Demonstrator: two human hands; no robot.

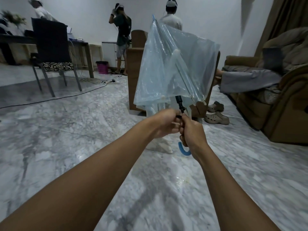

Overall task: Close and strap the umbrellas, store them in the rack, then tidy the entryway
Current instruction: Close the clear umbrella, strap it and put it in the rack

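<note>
The umbrella (173,64) stood upright, tip up, hooked handle down; left hand (165,124) and right hand (191,132) both gripped its shaft.

Floor: glossy grey-white veined marble floor (66,147), crossed by a thin black cable (50,99).
Walls: plain white wall (83,14).
Left: dark rectangular table (16,38); dark-backed metal-legged chair (50,44).
Middle: brown wooden furniture piece (133,72); pink plastic bin (102,67).
Right: brown padded sofa (283,117); brown curtain (286,22); 2 beige clogs (218,118).
Light: dim, cool.
</note>
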